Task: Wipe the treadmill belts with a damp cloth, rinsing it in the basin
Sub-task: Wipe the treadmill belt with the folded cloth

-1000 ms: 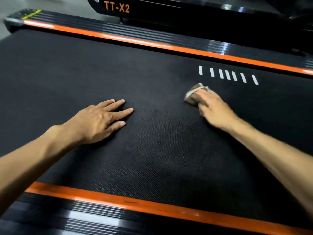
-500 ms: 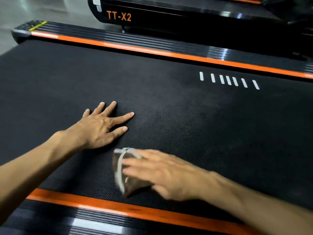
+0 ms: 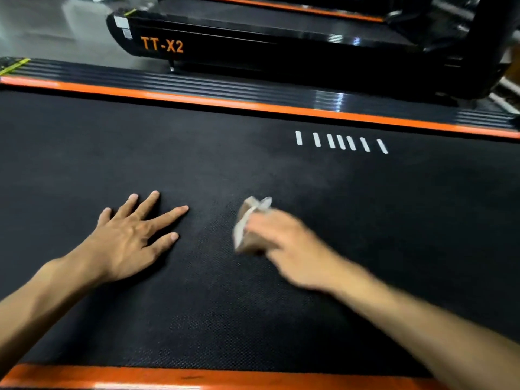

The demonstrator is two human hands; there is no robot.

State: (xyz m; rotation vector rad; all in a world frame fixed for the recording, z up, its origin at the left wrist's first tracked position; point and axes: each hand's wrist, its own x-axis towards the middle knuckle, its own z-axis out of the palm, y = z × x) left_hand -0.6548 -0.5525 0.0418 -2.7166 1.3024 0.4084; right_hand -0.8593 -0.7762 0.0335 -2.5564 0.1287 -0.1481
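Observation:
A wide black treadmill belt (image 3: pixel 253 170) fills the view, with orange side strips along its far and near edges. My right hand (image 3: pixel 289 249) presses a folded brownish cloth (image 3: pixel 247 223) with a pale edge onto the belt near the middle; hand and cloth are motion-blurred. My left hand (image 3: pixel 132 237) lies flat on the belt to the left of the cloth, fingers spread, holding nothing. No basin is in view.
Several short white marks (image 3: pixel 342 142) are printed on the belt at the far right. Beyond the far orange rail (image 3: pixel 225 104) stands a second black treadmill (image 3: pixel 253 52) labelled TT-X2. Grey floor (image 3: pixel 56 29) shows at the top left.
My right hand swept the cloth from the far right down to the near edge, then back out toward the belt's middle. My left hand stayed planted. The view tilted slightly upward.

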